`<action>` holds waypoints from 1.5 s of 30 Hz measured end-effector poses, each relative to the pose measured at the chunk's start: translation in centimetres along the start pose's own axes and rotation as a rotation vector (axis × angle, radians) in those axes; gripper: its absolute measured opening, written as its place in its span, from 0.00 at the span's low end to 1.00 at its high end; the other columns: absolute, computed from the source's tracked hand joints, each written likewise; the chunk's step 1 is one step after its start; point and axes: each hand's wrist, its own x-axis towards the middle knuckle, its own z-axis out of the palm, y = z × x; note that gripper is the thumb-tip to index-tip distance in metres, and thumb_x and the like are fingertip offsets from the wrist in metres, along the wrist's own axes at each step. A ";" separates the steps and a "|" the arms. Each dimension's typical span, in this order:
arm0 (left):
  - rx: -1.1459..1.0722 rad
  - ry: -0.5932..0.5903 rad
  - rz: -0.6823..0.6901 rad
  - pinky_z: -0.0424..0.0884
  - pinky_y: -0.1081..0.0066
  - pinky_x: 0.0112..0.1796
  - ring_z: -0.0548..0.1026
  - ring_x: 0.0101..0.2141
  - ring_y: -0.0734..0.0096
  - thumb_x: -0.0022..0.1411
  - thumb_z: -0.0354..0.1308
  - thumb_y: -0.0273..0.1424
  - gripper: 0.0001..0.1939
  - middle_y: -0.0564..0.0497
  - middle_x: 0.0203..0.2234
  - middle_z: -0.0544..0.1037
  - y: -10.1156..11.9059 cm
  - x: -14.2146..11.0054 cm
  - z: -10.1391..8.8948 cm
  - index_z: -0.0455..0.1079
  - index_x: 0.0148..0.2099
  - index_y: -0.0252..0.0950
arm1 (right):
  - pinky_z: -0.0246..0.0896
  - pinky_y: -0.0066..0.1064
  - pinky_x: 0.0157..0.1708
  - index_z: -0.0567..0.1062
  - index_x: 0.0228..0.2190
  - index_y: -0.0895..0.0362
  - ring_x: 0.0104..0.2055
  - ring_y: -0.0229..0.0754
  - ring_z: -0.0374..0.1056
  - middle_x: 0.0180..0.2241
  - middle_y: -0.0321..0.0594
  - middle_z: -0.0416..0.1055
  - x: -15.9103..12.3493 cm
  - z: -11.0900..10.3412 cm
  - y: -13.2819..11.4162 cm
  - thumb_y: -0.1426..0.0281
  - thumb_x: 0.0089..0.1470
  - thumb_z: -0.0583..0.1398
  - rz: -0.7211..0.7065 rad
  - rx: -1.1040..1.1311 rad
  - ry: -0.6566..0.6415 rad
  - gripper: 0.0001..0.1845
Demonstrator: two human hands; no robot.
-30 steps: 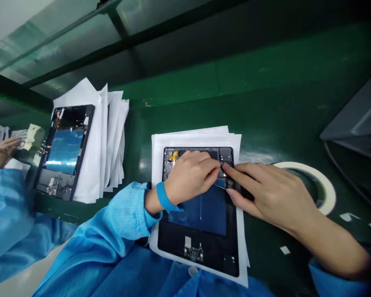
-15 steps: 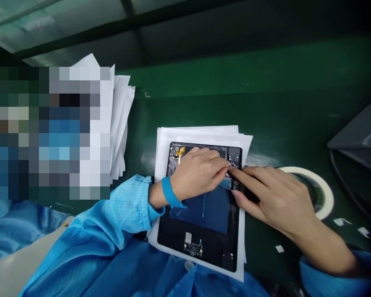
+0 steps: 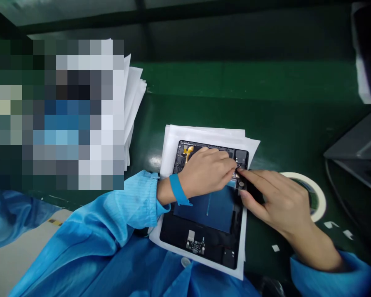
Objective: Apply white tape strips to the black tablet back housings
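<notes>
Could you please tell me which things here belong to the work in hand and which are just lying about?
Seemingly in the work:
- open tablet-like device, left hand and right hand near its upper right corner
- white sheets beneath it

Seemingly just lying about:
- tape-like roll beside the right hand
- small white scraps on green table
- paper stack at left

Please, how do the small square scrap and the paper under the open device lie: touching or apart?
Apart: the head view shows green bench between the scrap and the paper.
</notes>
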 end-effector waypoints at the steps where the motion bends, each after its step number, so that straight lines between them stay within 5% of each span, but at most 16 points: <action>1: -0.004 -0.005 0.002 0.62 0.64 0.38 0.75 0.38 0.65 0.73 0.48 0.31 0.15 0.49 0.34 0.77 0.0 0.0 0.0 0.75 0.40 0.34 | 0.63 0.32 0.33 0.74 0.48 0.59 0.34 0.42 0.71 0.36 0.43 0.77 0.0 -0.1 -0.1 0.68 0.61 0.60 0.008 -0.002 -0.005 0.15; 6: -0.014 -0.009 -0.001 0.62 0.64 0.38 0.75 0.38 0.64 0.73 0.49 0.31 0.14 0.49 0.34 0.78 0.1 0.2 -0.2 0.76 0.41 0.34 | 0.62 0.29 0.30 0.75 0.46 0.59 0.32 0.39 0.72 0.35 0.41 0.78 0.6 -0.5 -0.2 0.68 0.60 0.61 0.025 -0.030 0.046 0.13; 11: -0.003 -0.010 0.003 0.62 0.63 0.37 0.75 0.37 0.64 0.72 0.50 0.31 0.13 0.50 0.33 0.77 0.0 0.2 -0.3 0.75 0.39 0.34 | 0.51 0.27 0.22 0.76 0.40 0.58 0.23 0.32 0.65 0.26 0.35 0.76 1.6 -0.9 0.2 0.69 0.53 0.68 0.002 -0.371 0.240 0.13; 35: -0.018 0.050 0.007 0.61 0.63 0.36 0.73 0.35 0.66 0.71 0.52 0.30 0.11 0.51 0.31 0.77 0.0 0.1 0.0 0.74 0.37 0.36 | 0.52 0.29 0.23 0.74 0.39 0.57 0.24 0.33 0.66 0.28 0.34 0.77 1.8 -0.9 0.0 0.71 0.54 0.66 -0.003 -0.423 0.112 0.10; 45: -0.015 0.031 -0.001 0.62 0.64 0.38 0.74 0.35 0.65 0.71 0.51 0.31 0.12 0.51 0.30 0.76 0.1 0.2 -0.2 0.74 0.37 0.36 | 0.59 0.31 0.31 0.76 0.39 0.57 0.31 0.36 0.69 0.35 0.36 0.78 2.1 -1.2 0.0 0.74 0.57 0.63 -0.004 -0.270 0.004 0.06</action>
